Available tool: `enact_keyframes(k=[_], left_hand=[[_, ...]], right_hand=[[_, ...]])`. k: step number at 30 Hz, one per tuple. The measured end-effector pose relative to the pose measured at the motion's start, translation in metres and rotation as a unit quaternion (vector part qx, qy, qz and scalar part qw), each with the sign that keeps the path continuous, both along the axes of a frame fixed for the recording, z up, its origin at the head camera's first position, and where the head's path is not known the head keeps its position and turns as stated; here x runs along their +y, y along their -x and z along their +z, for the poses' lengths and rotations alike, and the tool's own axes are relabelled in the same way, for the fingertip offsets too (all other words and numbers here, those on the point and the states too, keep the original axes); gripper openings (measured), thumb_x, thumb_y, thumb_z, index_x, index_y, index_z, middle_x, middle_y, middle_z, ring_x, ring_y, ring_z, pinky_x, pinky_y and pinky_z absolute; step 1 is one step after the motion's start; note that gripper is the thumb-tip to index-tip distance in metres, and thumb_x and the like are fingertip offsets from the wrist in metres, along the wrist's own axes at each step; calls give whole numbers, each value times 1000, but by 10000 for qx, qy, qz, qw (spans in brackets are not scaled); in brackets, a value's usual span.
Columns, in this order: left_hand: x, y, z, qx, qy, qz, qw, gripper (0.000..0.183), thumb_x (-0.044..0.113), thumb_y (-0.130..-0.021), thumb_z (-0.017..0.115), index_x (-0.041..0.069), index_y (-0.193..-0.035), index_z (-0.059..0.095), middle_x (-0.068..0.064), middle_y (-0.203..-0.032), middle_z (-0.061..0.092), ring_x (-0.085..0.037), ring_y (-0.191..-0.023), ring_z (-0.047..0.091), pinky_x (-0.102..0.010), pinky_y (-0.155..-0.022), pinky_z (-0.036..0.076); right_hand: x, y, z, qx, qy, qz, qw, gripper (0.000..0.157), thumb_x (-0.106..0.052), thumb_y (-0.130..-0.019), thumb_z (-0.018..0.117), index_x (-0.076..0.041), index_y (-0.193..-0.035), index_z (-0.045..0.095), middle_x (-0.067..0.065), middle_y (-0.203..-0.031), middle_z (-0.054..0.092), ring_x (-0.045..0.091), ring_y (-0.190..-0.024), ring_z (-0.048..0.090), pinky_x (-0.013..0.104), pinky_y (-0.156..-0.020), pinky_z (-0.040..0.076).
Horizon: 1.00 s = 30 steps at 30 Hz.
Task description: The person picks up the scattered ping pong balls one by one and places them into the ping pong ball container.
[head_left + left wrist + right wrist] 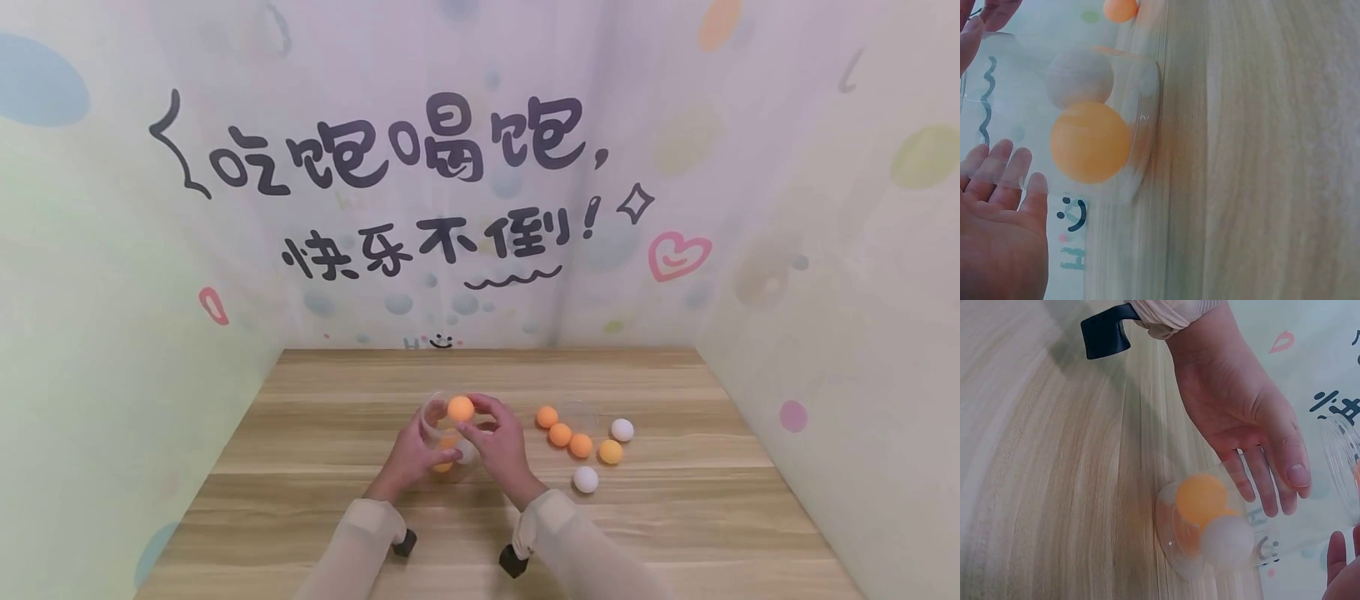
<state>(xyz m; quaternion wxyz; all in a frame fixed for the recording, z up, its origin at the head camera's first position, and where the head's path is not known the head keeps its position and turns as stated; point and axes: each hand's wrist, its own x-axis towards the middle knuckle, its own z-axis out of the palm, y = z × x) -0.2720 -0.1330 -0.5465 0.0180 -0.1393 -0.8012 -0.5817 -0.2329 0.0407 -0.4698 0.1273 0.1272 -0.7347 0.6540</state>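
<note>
A clear jar (1244,478) stands on the table with orange (1090,142) and white (1227,542) ping-pong balls at its bottom. My left hand (412,454) grips it, thumb in front and fingers behind the wall, as the right wrist view shows. Over the jar's open rim (425,421), my right hand (501,442) pinches another orange ping-pong ball (461,409) between thumb and fingers. In the left wrist view only part of the right hand (1000,11) shows at the top corner.
Right of the jar, several orange balls (559,434) and two white ones (586,479) lie on the wooden table (675,517). Behind the orange row is a faint clear round thing (588,410). Printed walls (480,50) enclose the table at the back and sides.
</note>
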Motion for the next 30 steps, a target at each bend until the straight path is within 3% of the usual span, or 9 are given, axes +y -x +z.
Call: enact_keyframes(k=[5, 8, 12, 18, 30], left_hand=[[0, 0, 0, -19, -1, 33, 10000, 83, 23, -73, 87, 20, -143, 42, -7, -143, 48, -29, -134, 41, -58, -108, 30], [0, 1, -1, 10, -11, 37, 10000, 83, 19, -73, 87, 18, -143, 41, -9, -143, 48, -31, -133, 42, -57, -108, 31], [0, 1, -1, 22, -68, 10, 10000, 82, 11, -74, 86, 15, -142, 42, -10, -144, 47, -31, -134, 41, -53, -107, 34], [0, 0, 1, 32, -111, -91, 9999, 80, 7, -74, 85, 14, -142, 42, -11, -145, 47, -32, -134, 41, -50, -106, 37], [1, 0, 0, 23, -271, -67, 9996, 82, 4, -71, 86, 12, -141, 43, -12, -144, 47, -30, -133, 43, -45, -106, 39]], right_hand=[[-1, 9, -15, 43, 46, -99, 9999, 40, 0, -81, 76, 0, -120, 64, 14, -119, 63, 31, -108, 57, 42, -83, 55], [0, 15, -27, -162, 50, -129, 9998, 39, -5, -82, 77, -6, -119, 66, 9, -119, 64, 28, -107, 59, 35, -82, 55], [3, 15, -29, -434, 27, -111, 9990, 34, -6, -84, 75, -8, -117, 66, 7, -118, 64, 30, -104, 61, 30, -81, 55], [6, 13, -29, -508, 22, -91, 9987, 31, -2, -85, 73, -7, -116, 67, 15, -117, 65, 32, -97, 63, 33, -78, 56], [9, 9, -35, 174, 60, -56, 9998, 27, -6, -85, 74, 0, -111, 68, 8, -117, 68, 29, -105, 61, 32, -80, 56]])
